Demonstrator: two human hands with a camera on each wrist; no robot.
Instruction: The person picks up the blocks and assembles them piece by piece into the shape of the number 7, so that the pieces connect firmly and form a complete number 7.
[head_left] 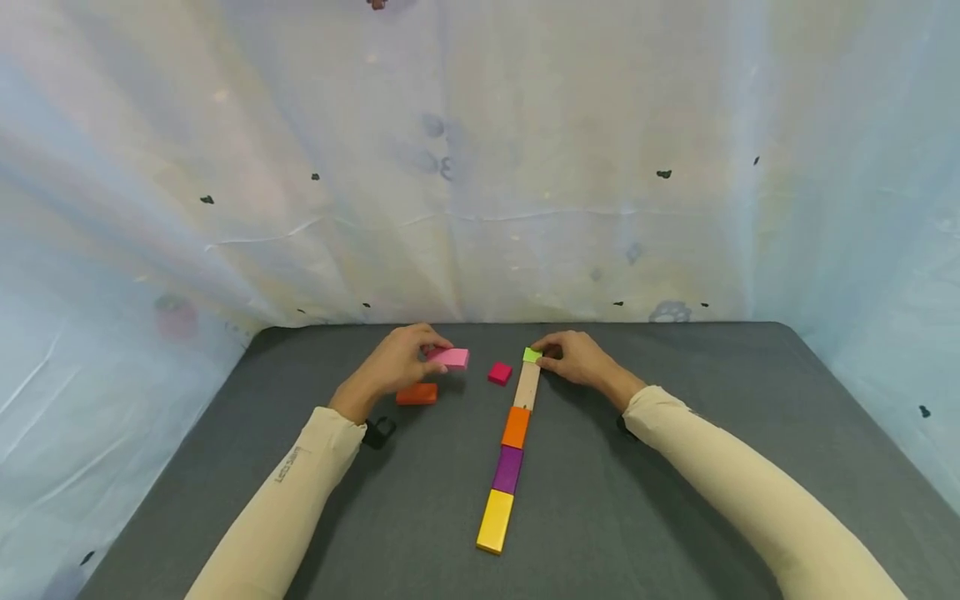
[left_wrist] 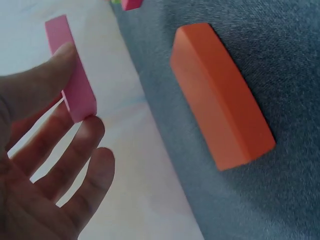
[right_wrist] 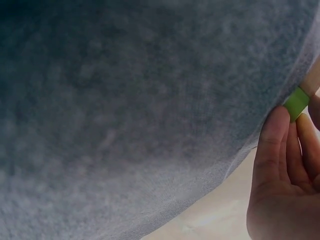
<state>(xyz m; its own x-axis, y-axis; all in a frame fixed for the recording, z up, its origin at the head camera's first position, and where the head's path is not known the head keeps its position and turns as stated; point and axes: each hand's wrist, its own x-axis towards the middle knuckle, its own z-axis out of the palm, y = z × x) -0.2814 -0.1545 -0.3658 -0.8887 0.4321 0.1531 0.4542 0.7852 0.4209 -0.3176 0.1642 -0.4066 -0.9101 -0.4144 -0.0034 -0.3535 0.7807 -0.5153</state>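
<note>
My left hand [head_left: 405, 360] pinches a pink block [head_left: 451, 357] [left_wrist: 72, 80] just above the grey table, thumb on one face and fingers under it. An orange-red block [head_left: 417, 393] [left_wrist: 220, 95] lies flat beside that hand. My right hand [head_left: 573, 357] pinches a small light green block [head_left: 532, 355] [right_wrist: 297, 102] at the far end of a line of blocks. That line runs toward me: plain wood block [head_left: 527, 385], orange block [head_left: 516, 427], purple block [head_left: 507, 468], yellow block [head_left: 496, 521]. A small magenta cube [head_left: 499, 372] sits between the hands.
The grey cloth-covered table [head_left: 675, 467] is walled at the back and sides by a pale crumpled sheet [head_left: 480, 167]. Both forearms wear cream sleeves. Bare table surface lies to the right of the block line and near the front edge.
</note>
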